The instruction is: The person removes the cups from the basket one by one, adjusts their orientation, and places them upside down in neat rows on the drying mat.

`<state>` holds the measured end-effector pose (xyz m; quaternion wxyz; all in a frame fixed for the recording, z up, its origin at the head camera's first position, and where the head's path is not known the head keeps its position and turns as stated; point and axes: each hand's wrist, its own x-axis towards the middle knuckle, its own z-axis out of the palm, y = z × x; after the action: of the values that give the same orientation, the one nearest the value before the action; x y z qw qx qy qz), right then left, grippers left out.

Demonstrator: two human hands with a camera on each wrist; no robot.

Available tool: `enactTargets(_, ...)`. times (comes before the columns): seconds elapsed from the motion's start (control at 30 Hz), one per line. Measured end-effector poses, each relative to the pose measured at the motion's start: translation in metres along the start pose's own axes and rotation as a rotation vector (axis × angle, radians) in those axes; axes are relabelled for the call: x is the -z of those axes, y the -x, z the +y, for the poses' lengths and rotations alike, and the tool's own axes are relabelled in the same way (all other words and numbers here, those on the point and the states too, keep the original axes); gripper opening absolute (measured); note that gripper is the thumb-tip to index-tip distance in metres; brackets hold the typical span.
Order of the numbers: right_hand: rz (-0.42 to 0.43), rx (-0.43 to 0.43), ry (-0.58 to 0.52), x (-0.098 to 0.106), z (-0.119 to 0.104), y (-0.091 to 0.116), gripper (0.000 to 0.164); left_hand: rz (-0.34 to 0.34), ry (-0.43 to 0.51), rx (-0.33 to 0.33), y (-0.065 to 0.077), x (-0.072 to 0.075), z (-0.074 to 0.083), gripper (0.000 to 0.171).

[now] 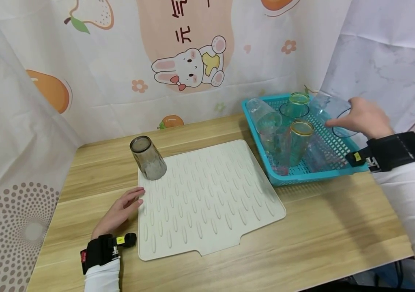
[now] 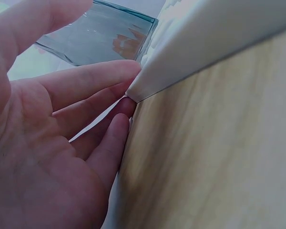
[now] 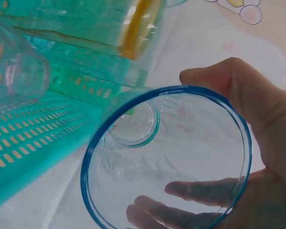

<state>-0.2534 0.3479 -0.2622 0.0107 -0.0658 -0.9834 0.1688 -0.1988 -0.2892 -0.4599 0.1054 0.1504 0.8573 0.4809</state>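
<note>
My right hand grips a clear drinking glass with a blue rim, thumb on one side and fingers round the other. In the head view that glass is tilted over the right side of a turquoise plastic basket. My left hand rests at the left edge of a cream drying mat, its fingertips touching the edge and its fingers loosely extended. A smoky grey glass stands upside down on the mat's far left corner, just beyond the left fingertips.
Several glasses stand or lean in the basket, among them a yellow-rimmed glass and a leaning clear glass. The basket sits right of the mat on a wooden table. A printed curtain hangs behind the table.
</note>
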Motion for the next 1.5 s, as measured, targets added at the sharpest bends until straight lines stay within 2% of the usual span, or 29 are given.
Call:
enactTargets(0.1,0.025,0.008,0.004,0.005,-0.007,0.001,0.098,0.002,0.004,0.005,0.000,0.001,0.001,0.050)
enactTargets(0.3,0.016,0.027,-0.002,0.014,-0.023,0.000,0.100,-0.001,0.005,0.011,0.000,0.001,0.003,0.050)
enactTargets(0.6,0.020,0.107,0.004,0.021,-0.063,0.002,0.097,-0.006,-0.011,0.007,0.000,0.001,0.004,0.050)
enactTargets(0.77,0.009,0.156,0.004,0.023,-0.086,0.003,0.095,0.001,0.014,-0.003,0.000,0.001,0.004,0.048)
enactTargets(1.13,-0.029,0.228,-0.029,0.017,-0.128,0.000,0.097,0.008,0.089,-0.024,-0.001,-0.001,0.001,0.047)
enactTargets(1.5,-0.055,0.276,-0.058,0.006,-0.146,-0.002,0.095,0.006,0.070,-0.020,-0.002,0.000,-0.001,0.047)
